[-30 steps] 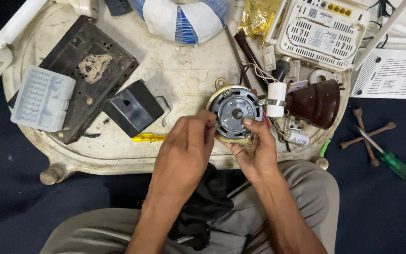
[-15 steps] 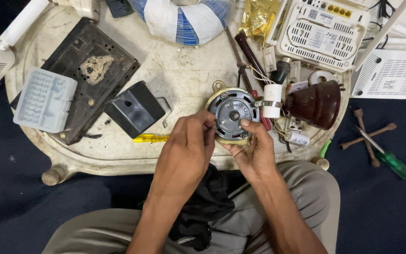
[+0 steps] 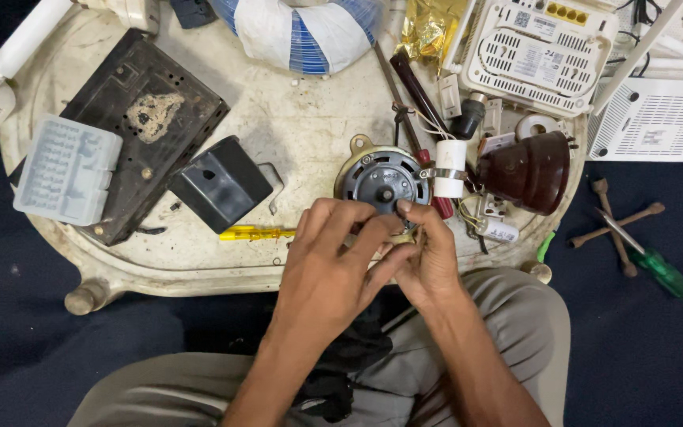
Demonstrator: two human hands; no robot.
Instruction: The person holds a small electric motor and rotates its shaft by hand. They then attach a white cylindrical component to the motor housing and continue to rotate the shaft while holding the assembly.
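Both hands at near edge of round tray (image 3: 199,273), left hand (image 3: 333,265) and right hand (image 3: 428,257) pinched shut on lower rim of round fan motor (image 3: 383,180), yellow screwdriver (image 3: 254,233) just left.

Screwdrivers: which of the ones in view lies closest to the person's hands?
The yellow-handled screwdriver, flat on the white tray just beside the left hand. The green-handled screwdriver lies off the tray on the dark floor, far to the right.
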